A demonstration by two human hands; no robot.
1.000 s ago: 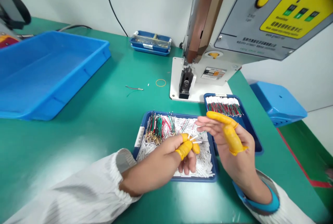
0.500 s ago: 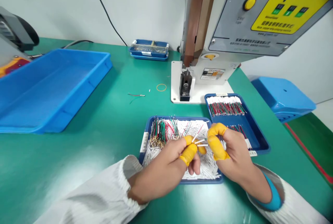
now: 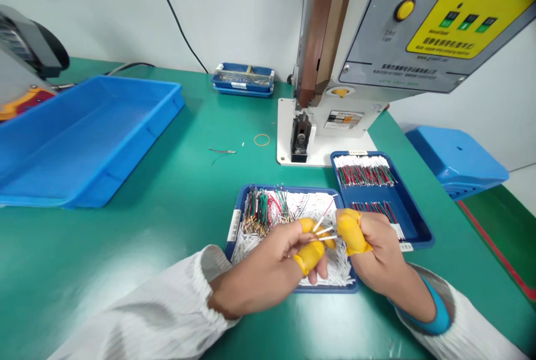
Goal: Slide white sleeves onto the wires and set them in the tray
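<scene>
Yellow finger cots cover fingertips on both hands. My left hand (image 3: 276,262) pinches a small bunch of thin wires fitted with white sleeves (image 3: 324,233), which fan out to the right. My right hand (image 3: 374,245) is closed at the tips of these sleeves, its thumb and forefinger pressed together; exactly what they grip is hidden. Both hands are above a blue tray (image 3: 293,289) filled with loose white sleeves (image 3: 333,270). Red, green and black wires (image 3: 263,206) with brassy ends lie in its left part.
A second blue tray (image 3: 404,198) holds rows of sleeved wires at right. A machine (image 3: 299,139) with a white base stands behind. A large blue bin (image 3: 125,142), a loose wire (image 3: 221,151), a rubber band (image 3: 262,139) and small stacked trays (image 3: 243,81) are on the green table.
My right thumb and forefinger, curled slightly apart from the sleeves before, have closed together at the sleeve tips. My left thumb has shifted slightly lower. The view has moved a little.
</scene>
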